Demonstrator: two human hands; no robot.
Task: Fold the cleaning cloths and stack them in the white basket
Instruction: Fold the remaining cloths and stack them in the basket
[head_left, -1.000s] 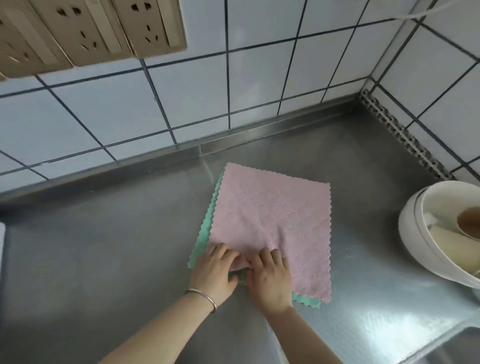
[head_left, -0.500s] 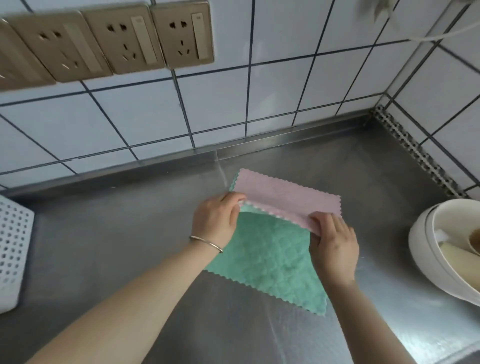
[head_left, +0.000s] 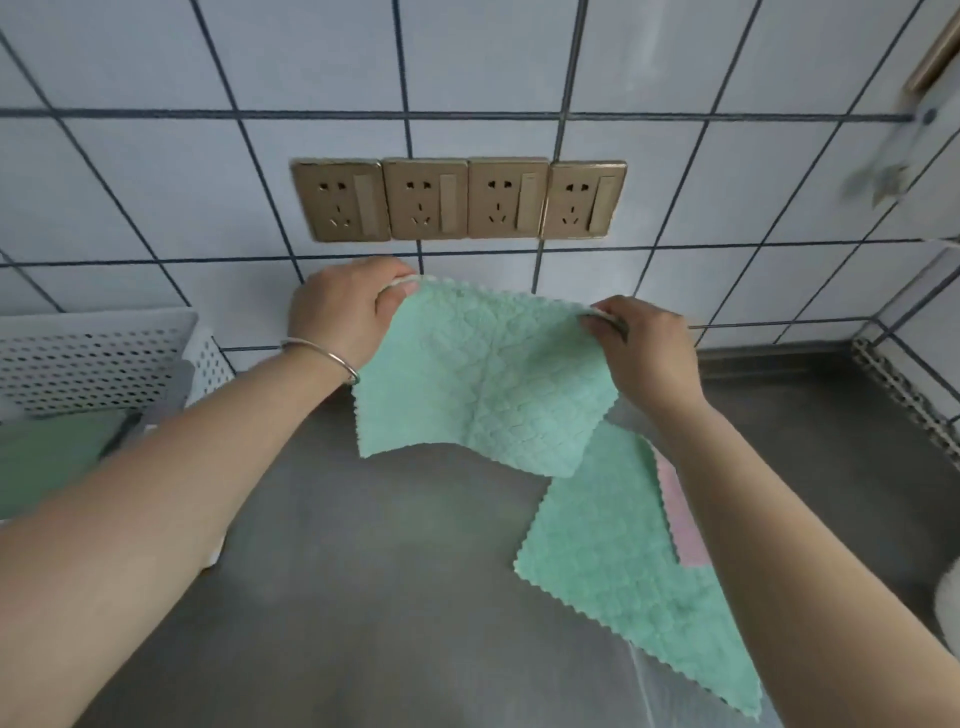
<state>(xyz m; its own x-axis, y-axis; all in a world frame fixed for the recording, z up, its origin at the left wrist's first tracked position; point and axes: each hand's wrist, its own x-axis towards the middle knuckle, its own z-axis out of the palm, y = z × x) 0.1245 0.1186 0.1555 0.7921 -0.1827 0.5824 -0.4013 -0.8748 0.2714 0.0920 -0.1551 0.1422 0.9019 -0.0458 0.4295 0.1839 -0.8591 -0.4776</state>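
Observation:
A mint-green cleaning cloth (head_left: 483, 384) hangs in the air above the steel counter (head_left: 363, 597). My left hand (head_left: 343, 312) pinches its upper left corner and my right hand (head_left: 644, 348) pinches its upper right corner. A pale edge shows at both pinches. A second green cloth (head_left: 623, 571) lies flat on the counter at the lower right, partly under my right forearm. A strip of pink cloth (head_left: 680, 519) peeks out along its right side. The white perforated basket (head_left: 93, 358) stands at the left against the wall, with folded green fabric (head_left: 52, 457) inside.
A row of several gold wall sockets (head_left: 457, 200) sits on the tiled wall just above my hands. The rim of a white bowl (head_left: 948, 597) shows at the right edge. A blurred object hangs at the upper right.
Both hands lifted the folded cloth off the counter and raised it toward the wall; its green face now shows. The view swung up and left, bringing the basket in.

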